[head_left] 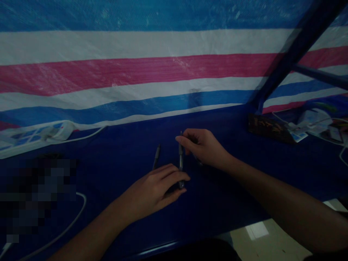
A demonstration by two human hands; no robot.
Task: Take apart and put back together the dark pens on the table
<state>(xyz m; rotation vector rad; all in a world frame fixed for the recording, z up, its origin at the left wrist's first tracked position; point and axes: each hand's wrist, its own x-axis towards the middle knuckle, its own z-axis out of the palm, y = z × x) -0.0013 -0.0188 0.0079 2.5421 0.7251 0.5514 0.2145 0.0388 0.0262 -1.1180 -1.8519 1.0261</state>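
A slim pen [181, 161] with a clear barrel and a grey grip stands between my two hands, its tip pointing away from me. My right hand [202, 146] is closed, thumb and fingers pinching the pen near its tip. Around the pen's near end, the thumb and fingers of my left hand [160, 185] are closed. A second pen [156, 156] with a grey grip lies just beyond my left hand, its lower part hidden by the knuckles. Beneath my right hand a small dark end of something [199, 163] shows; the hand covers the rest.
A dark blue table [130, 145] lies beneath my hands, against a striped plastic sheet [136, 72]. At left are a white power strip [62, 131] and a white cable [81, 206]. A dark box [269, 127] and cluttered items are at right, beside a blue metal post [288, 61].
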